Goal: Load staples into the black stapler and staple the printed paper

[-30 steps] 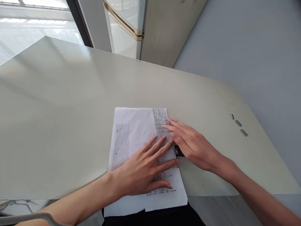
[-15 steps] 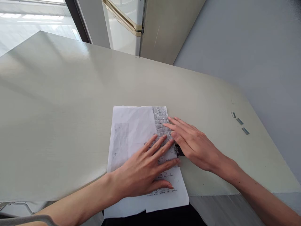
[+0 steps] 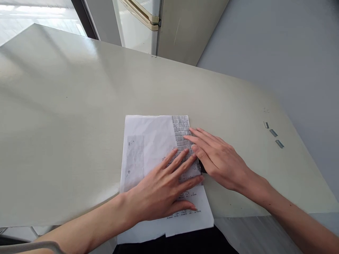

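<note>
White paper sheets [image 3: 148,128] lie at the table's near edge, the lower part hanging over it. Rows of dense dark hatching run down their upper right side, and small printed text shows lower down. My left hand [image 3: 164,190] rests flat on the sheets with fingers spread. Along the right edge of the paper lies my right hand [image 3: 221,160], fingers stretched out and their tips touching the hatched strip. A small black object [image 3: 202,167] peeks out between the paper edge and my right palm; most of it is hidden and its kind cannot be made out.
On the pale table [image 3: 79,141], several small grey metallic strips [image 3: 273,133], like staple strips, lie at the right. Beyond the far edge stands a fridge [image 3: 140,30]. A grey wall [image 3: 278,42] borders the right side, and a window is at the upper left.
The camera view has shifted slightly, so the table and fridge sit a little higher. Both hands keep nearly the same place on the paper; less of the black object shows beside my right hand.
</note>
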The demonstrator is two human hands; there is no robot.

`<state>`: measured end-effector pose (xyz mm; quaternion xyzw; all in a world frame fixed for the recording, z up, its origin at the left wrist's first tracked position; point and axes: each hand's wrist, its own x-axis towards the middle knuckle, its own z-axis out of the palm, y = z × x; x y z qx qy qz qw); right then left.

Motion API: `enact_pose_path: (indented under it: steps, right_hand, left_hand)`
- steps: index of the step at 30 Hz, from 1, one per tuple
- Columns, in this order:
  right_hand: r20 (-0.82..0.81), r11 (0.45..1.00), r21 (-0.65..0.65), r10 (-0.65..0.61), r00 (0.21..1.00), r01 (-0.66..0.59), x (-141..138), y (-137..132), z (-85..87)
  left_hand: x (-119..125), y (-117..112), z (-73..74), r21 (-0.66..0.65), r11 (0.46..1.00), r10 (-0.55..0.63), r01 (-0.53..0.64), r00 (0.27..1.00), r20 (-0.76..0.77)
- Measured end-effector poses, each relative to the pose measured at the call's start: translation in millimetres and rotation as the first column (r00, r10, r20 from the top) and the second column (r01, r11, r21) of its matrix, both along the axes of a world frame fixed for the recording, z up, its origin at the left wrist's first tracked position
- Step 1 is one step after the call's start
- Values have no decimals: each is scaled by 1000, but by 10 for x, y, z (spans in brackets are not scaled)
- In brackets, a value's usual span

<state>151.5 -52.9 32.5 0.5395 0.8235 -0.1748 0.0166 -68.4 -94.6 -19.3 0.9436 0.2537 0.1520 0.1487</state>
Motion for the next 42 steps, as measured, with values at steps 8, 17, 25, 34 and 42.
enact_pose_path:
  steps: [8,17,25,34,42]
  right_hand:
    - [100,990,134,29,995,-42,-95,-37,-76]
    - [100,986,161,24,995,-40,-116,-29,-123]
    - [114,993,110,28,993,-40,-102,-12,-92]
    - [18,1000,-26,4,1000,-3,31,80,-71]
    - [-12,994,-103,-38,999,36,49,91,-27]
  left_hand:
    - [3,-4,-13,3,1000,5,-5,1000,4]
    - [0,16,-27,7,1000,-6,6,1000,-15]
    - [7,14,-34,7,1000,-12,12,1000,1]
    - [22,5,-51,-12,1000,12,-12,999,39]
    - [44,-13,-32,-31,999,19,-18,1000,21]
